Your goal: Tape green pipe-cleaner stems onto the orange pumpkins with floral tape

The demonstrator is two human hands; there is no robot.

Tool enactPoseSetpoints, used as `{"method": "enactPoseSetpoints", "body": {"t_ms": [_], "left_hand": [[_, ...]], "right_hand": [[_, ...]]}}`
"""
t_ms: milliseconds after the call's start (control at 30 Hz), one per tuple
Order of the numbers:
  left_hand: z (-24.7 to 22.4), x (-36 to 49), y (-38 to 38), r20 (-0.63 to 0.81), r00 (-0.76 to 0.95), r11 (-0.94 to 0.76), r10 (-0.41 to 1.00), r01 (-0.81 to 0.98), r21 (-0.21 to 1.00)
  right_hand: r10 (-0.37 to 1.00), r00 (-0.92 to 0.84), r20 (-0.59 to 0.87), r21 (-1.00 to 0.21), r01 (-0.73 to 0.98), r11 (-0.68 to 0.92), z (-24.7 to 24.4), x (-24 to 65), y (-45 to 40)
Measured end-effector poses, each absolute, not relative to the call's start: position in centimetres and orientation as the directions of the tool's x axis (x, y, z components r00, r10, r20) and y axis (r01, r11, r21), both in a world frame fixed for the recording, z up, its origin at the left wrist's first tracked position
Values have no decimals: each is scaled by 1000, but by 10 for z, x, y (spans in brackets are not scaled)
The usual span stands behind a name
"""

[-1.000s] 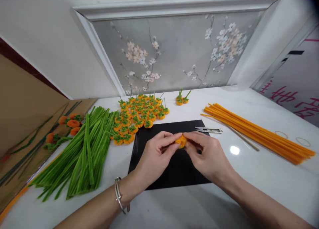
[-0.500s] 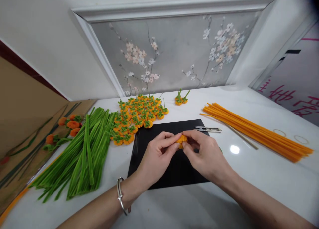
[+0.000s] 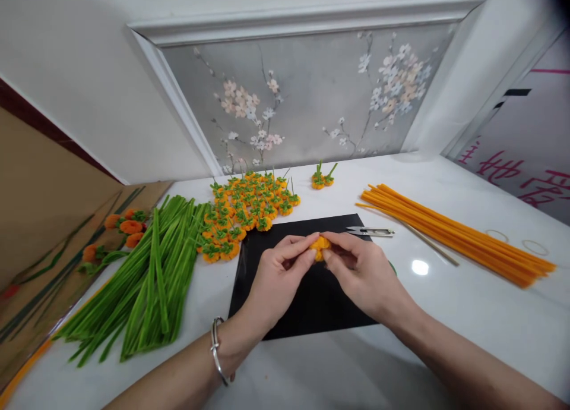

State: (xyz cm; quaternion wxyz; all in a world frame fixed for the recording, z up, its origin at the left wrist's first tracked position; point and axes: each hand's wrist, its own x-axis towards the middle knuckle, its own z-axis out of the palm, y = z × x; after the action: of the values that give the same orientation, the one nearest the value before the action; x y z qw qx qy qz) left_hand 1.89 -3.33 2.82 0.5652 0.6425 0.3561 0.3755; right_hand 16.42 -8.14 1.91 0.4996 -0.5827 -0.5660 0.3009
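Observation:
Between my fingertips is a small orange pipe-cleaner flower point(image 3: 319, 247), held above a black mat point(image 3: 307, 309). My left hand point(image 3: 285, 273) pinches it from the left, with thumb and forefinger closed on it. From the right, my right hand point(image 3: 363, 270) grips the same flower with closed fingers. Much of the flower's underside is hidden by the fingers. Thread snips point(image 3: 371, 232) lie on the mat's back right corner, just beyond my right hand. A bit of something green point(image 3: 392, 268) peeks out behind that hand.
Green pipe cleaners point(image 3: 151, 285) are heaped at left. Many finished orange-and-green flowers point(image 3: 249, 202) cluster behind the mat, with two more flowers point(image 3: 323, 177) at the back. Orange pipe cleaners point(image 3: 454, 232) and a thin stick point(image 3: 430, 243) lie right, near rubber bands point(image 3: 534, 247). Orange pompom blooms point(image 3: 131, 227) rest on brown paper.
My fingers have shifted slightly on the orange flower, which has turned a little and moved slightly left and up. The view has drifted a little; the things on the table are unmoved.

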Motion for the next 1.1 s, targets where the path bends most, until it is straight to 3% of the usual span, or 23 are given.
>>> {"method": "enactPoseSetpoints", "body": {"t_ms": [100, 233, 333, 533, 933, 1100], "left_hand": [[29, 18, -31, -67, 441, 126, 895, -106, 986], [31, 16, -30, -143, 446, 259, 884, -210, 943], [32, 16, -30, -143, 463, 267, 875, -214, 940], [33, 18, -34, -138, 483, 259, 865, -193, 947], [31, 21, -37, -154, 486, 284, 861, -206, 936], [28, 17, -31, -76, 446, 147, 892, -126, 981]], "right_hand": [[967, 156, 202, -939, 310, 146, 22, 169, -82], [888, 93, 450, -775, 534, 337, 29, 177, -84], [819, -23, 574, -614, 649, 449, 27, 181, -82], [774, -81, 628, -510, 708, 489, 12, 181, -78], [775, -158, 612, -460, 726, 511, 12, 182, -79], [782, -104, 615, -492, 724, 483, 19, 186, -79]]}}
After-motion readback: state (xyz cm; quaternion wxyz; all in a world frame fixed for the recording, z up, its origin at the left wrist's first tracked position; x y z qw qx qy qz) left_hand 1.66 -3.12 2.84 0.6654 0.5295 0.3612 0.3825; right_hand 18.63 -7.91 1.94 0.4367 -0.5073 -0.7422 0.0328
